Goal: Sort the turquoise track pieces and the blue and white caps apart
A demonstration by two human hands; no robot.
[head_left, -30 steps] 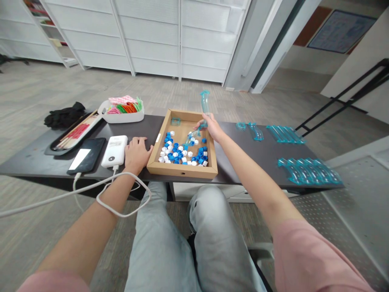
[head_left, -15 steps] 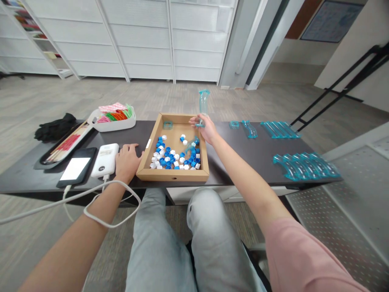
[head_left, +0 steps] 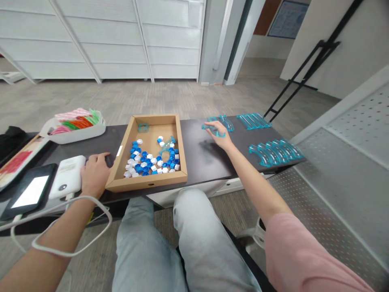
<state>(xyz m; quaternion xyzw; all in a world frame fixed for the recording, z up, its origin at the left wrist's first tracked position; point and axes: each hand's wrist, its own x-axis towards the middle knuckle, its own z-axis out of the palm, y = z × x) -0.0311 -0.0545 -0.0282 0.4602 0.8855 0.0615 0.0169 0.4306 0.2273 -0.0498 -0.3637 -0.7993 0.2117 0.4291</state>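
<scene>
My right hand (head_left: 219, 135) reaches over the dark table (head_left: 200, 156), right of the cardboard tray (head_left: 149, 181). Its fingers close round a clear teal tube piece (head_left: 209, 128) held low over the table. Just beyond it lie two more teal pieces (head_left: 226, 121). The tray holds several small blue and white caps (head_left: 152, 160) and a teal curved piece (head_left: 168, 145). My left hand (head_left: 95, 174) rests flat on the table against the tray's left wall, fingers spread, holding nothing.
Rows of teal tubes (head_left: 253, 120) and curved teal pieces (head_left: 275, 151) lie at the table's right end. Left of the tray are a white power bank (head_left: 67, 176), a phone (head_left: 28, 192), a white cable (head_left: 69, 227) and a white bin of coloured strips (head_left: 75, 123).
My right hand carried the teal tube from above the tray's far right corner rightward and down to the table. The view swung right. My left hand stayed put.
</scene>
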